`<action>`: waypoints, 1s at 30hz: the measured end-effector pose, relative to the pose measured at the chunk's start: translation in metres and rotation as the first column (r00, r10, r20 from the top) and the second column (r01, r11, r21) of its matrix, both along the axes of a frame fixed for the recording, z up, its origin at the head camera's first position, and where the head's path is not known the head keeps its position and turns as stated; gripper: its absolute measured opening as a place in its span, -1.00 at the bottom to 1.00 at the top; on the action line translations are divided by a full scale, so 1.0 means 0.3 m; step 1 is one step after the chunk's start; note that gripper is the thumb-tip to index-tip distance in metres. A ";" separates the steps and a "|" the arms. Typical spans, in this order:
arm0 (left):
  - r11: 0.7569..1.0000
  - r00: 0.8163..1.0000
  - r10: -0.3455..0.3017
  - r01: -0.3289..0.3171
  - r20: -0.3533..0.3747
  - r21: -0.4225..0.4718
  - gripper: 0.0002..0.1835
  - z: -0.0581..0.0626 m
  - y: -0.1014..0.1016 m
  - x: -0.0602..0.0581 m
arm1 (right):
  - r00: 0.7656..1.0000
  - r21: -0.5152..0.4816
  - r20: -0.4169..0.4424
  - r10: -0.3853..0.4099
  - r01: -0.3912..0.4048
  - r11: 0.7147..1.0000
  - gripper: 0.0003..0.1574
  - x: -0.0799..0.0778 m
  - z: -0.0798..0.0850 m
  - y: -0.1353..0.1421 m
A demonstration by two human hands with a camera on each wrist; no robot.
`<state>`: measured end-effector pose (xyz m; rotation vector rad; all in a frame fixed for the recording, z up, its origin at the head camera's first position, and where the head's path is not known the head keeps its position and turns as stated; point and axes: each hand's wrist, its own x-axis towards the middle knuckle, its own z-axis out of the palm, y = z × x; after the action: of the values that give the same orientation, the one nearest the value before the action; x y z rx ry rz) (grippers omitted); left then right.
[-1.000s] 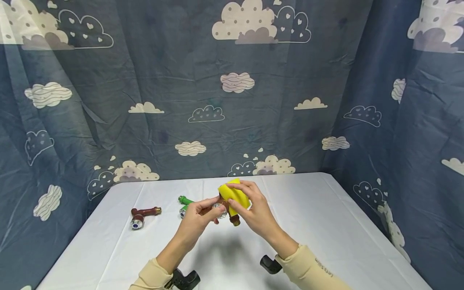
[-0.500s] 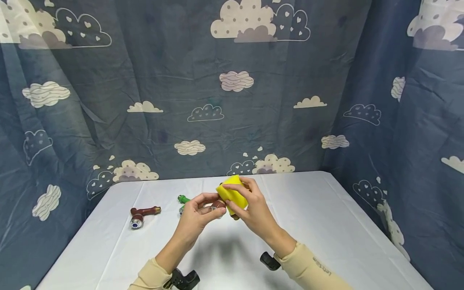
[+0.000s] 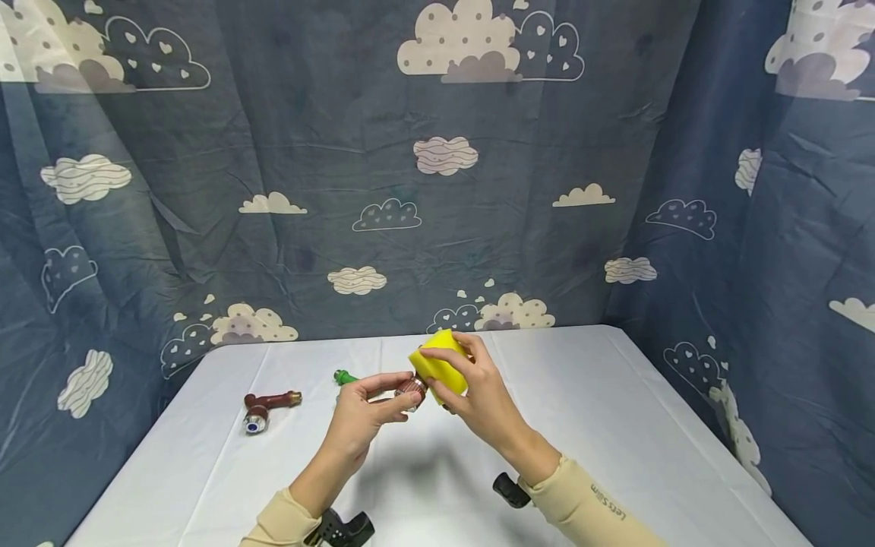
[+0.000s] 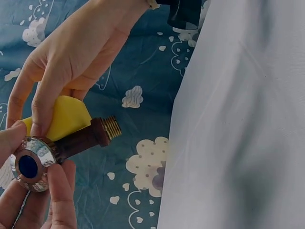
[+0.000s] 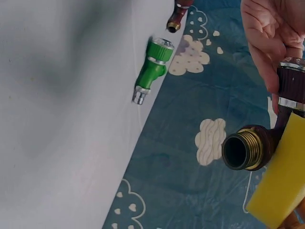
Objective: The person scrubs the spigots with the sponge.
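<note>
Above the table's middle, my left hand (image 3: 362,418) holds a brown tap (image 3: 412,391) by its ribbed, chrome-ringed knob, between thumb and fingers. In the left wrist view the round chrome end (image 4: 37,164) with a blue centre faces the camera, and the brass-threaded end (image 4: 112,128) sticks out. My right hand (image 3: 481,391) grips a yellow sponge (image 3: 440,368), thumb on the near side and fingers over the top. The sponge (image 5: 281,176) lies against the tap's body in the right wrist view, beside the open threaded pipe end (image 5: 245,149). From the head, the sponge hides most of that body.
Another brown tap (image 3: 270,401) lies on the white-covered table (image 3: 581,441) at left. A green tap (image 5: 151,71) lies behind my left hand, partly hidden in the head view. Black wrist camera mounts (image 3: 511,490) hang below both wrists. A cloud-print curtain (image 3: 478,228) surrounds the table.
The held tap has turned: its chrome face pointed at the head camera earlier, and now the ribbed brown side shows. The sponge has shifted slightly up and left, covering the threaded end.
</note>
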<state>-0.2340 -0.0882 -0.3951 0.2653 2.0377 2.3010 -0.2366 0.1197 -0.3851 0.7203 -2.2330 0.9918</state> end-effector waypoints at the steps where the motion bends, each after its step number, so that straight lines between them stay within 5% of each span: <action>1: 1.000 1.000 0.002 -0.002 -0.001 -0.006 -0.56 0.000 0.000 0.001 | 1.000 0.005 -0.005 -0.002 0.002 1.000 -0.46 0.000 0.001 0.000; 18: 0.998 0.998 0.069 -0.069 -0.003 -0.011 -0.58 -0.011 0.013 0.001 | 0.999 0.093 -0.032 -0.041 0.043 0.995 -0.40 0.000 -0.002 0.012; 30: 0.992 0.994 0.103 -0.106 0.048 0.063 -0.60 -0.012 0.017 -0.002 | 0.998 0.129 -0.029 -0.053 0.057 0.990 -0.40 0.000 -0.007 0.023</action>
<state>-0.2346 -0.0830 -0.3989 0.1110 2.0034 2.4138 -0.2366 0.1267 -0.3872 0.7192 -2.2984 0.8127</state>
